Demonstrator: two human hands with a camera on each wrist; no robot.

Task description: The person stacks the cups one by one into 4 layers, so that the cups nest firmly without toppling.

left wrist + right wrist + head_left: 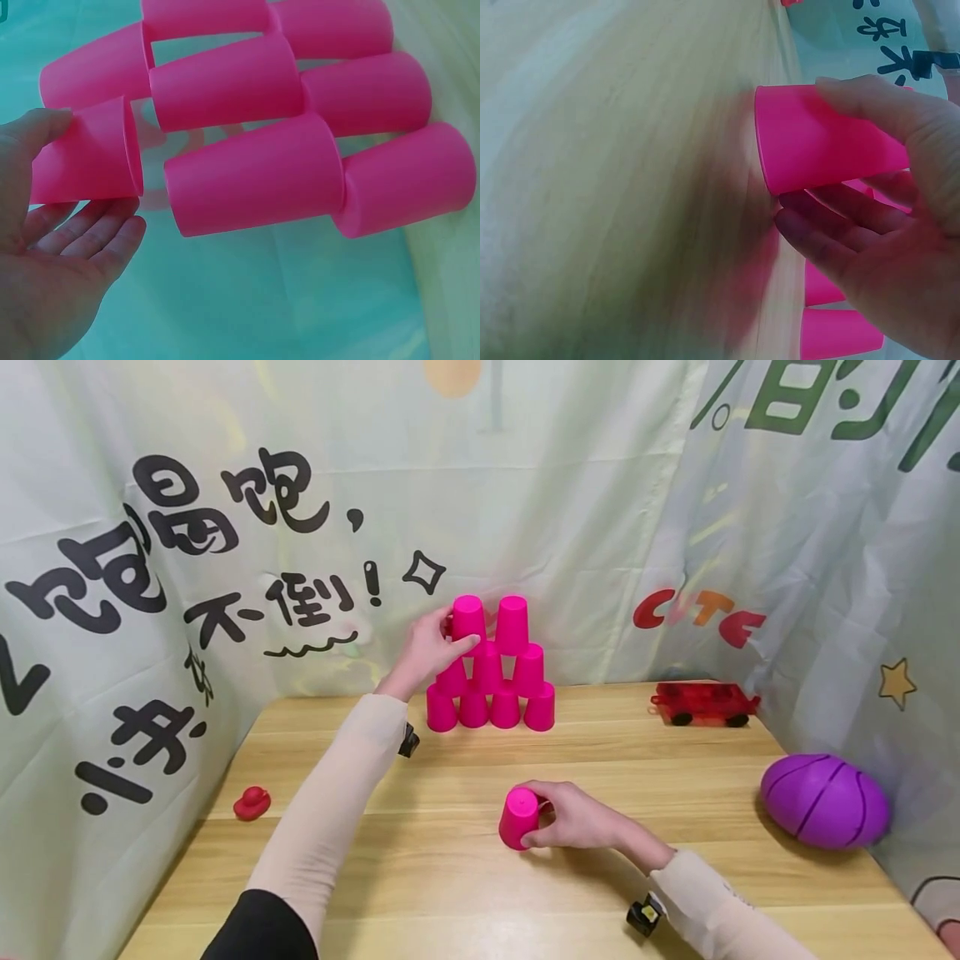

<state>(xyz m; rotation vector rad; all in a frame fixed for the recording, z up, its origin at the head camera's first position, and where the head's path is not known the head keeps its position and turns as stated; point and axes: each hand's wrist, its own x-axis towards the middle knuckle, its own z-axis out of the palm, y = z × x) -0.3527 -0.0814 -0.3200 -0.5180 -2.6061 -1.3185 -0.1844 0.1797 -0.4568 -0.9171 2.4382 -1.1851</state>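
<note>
Pink plastic cups stand upside down in a pyramid (491, 681) at the back of the wooden desk (450, 877), close to the printed curtain (150, 610). The pyramid has four cups in its bottom row, three above them and two on top. My left hand (429, 647) is raised to the top-left cup (468, 618): the thumb lies along one side and the fingers reach round the other, so I hold it lightly between them. In the left wrist view that cup (90, 161) sits between my thumb and my fairly straight fingers (97, 236), just beside the rest of the stack.

My right hand (577, 818) is low on the desk, nearer to me, curled round a single pink cup (519, 817) that stands mouth down on the wood, well apart from the pyramid. The right wrist view shows the thumb over this cup (825, 139) and the fingers (832, 225) under it.

A small red toy (251, 803) lies at the desk's left edge, a red toy car (703, 703) at the back right, and a purple ball (823, 800) at the right.
</note>
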